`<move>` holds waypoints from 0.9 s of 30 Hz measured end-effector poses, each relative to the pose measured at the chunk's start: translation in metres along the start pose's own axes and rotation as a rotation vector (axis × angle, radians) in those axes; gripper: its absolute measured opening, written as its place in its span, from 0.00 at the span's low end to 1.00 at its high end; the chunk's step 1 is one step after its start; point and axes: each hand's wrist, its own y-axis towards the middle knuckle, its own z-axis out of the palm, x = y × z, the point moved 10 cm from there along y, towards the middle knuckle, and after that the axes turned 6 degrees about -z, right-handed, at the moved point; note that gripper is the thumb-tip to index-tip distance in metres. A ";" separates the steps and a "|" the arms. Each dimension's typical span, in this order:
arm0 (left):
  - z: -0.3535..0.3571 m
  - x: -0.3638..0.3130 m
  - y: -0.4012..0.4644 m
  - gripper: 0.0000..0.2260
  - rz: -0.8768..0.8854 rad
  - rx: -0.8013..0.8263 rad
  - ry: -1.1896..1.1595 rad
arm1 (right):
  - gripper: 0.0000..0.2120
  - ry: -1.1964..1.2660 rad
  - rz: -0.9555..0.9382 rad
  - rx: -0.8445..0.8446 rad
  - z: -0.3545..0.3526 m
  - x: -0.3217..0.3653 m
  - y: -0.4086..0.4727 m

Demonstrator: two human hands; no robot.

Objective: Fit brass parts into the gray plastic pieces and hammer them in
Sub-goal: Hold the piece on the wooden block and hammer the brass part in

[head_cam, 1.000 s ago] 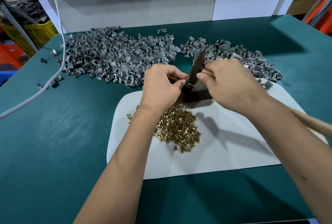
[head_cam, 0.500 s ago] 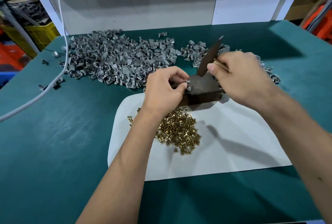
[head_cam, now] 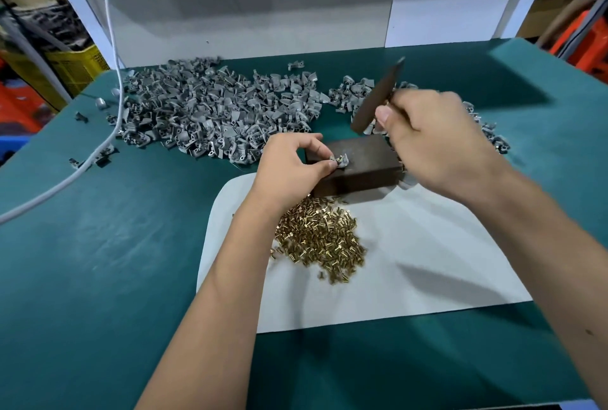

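My left hand [head_cam: 291, 164] pinches a small gray plastic piece [head_cam: 340, 160] with a brass part in it, resting it on top of a dark metal block [head_cam: 362, 164]. My right hand [head_cam: 437, 140] grips a hammer close to its head; the dark hammer head [head_cam: 378, 95] is raised and tilted above the block's far right corner. A heap of loose brass parts [head_cam: 317, 240] lies on a white sheet [head_cam: 427, 261] just in front of the block. A large pile of gray plastic pieces [head_cam: 214, 113] spreads behind my left hand.
A second, smaller pile of gray pieces [head_cam: 348, 93] lies behind the block, partly hidden by my right hand. A white cable [head_cam: 112, 80] hangs down and runs across the green mat [head_cam: 98, 245] at left. A white back panel [head_cam: 263, 8] closes the bench's far side.
The hammer head has risen from the piece on the block to well above it. My left hand keeps holding the piece on the block. The view has shifted slightly.
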 end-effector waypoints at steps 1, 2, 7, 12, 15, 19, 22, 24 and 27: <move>0.000 0.000 0.000 0.03 0.000 0.002 -0.002 | 0.12 0.023 -0.019 -0.054 -0.004 0.005 0.000; -0.001 0.001 0.000 0.03 -0.002 0.004 -0.008 | 0.12 0.011 -0.029 -0.043 0.002 0.009 -0.001; 0.001 0.000 0.000 0.03 -0.001 -0.002 -0.006 | 0.16 -0.191 0.018 0.270 0.041 0.002 -0.002; -0.002 0.000 0.000 0.02 -0.007 -0.009 0.014 | 0.13 -0.093 -0.097 -0.066 0.007 0.015 0.003; -0.001 -0.002 -0.002 0.03 -0.007 0.006 0.005 | 0.17 -0.204 -0.017 0.215 0.044 0.000 -0.004; -0.002 -0.004 -0.003 0.03 0.001 -0.013 0.021 | 0.18 -0.136 -0.074 0.259 0.032 -0.004 0.000; -0.001 -0.003 -0.003 0.03 -0.012 -0.014 0.002 | 0.12 0.095 -0.099 0.352 0.022 -0.010 -0.007; 0.001 -0.001 -0.004 0.03 -0.039 -0.007 -0.030 | 0.07 0.224 -0.082 0.508 0.025 -0.017 -0.020; 0.004 -0.003 -0.007 0.04 -0.049 0.005 -0.046 | 0.02 0.137 -0.097 0.659 0.038 -0.027 -0.039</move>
